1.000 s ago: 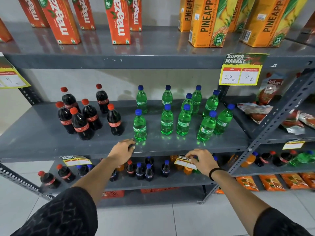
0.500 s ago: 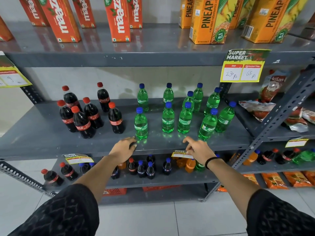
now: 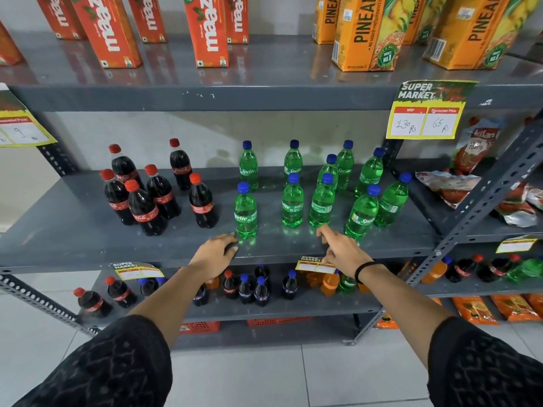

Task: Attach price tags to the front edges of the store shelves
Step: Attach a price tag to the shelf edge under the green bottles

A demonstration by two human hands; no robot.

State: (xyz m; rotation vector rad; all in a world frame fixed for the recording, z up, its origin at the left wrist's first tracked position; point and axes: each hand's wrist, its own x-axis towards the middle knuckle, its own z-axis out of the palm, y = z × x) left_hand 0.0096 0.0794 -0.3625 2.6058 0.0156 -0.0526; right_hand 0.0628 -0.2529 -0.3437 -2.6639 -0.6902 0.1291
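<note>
My right hand (image 3: 342,254), fingers spread and gripping nothing, pressed the blank price tag (image 3: 314,264) onto the Sprite shelf's front edge (image 3: 88,261); my left hand (image 3: 216,254) rested loosely curled on the shelf; next, smoothing the tag flat seemed required.

On the middle shelf (image 3: 73,230) in front of me I count six cola bottles (image 3: 144,210) and ten green Sprite bottles (image 3: 292,201). The top shelf (image 3: 264,98) shows five red Maaza cartons (image 3: 210,30) in full or part and four orange pineapple cartons (image 3: 367,33). Five price tags (image 3: 427,113) hang from shelf edges, one cut off at the left; the bottles on the lower shelf are too hidden to count.
</note>
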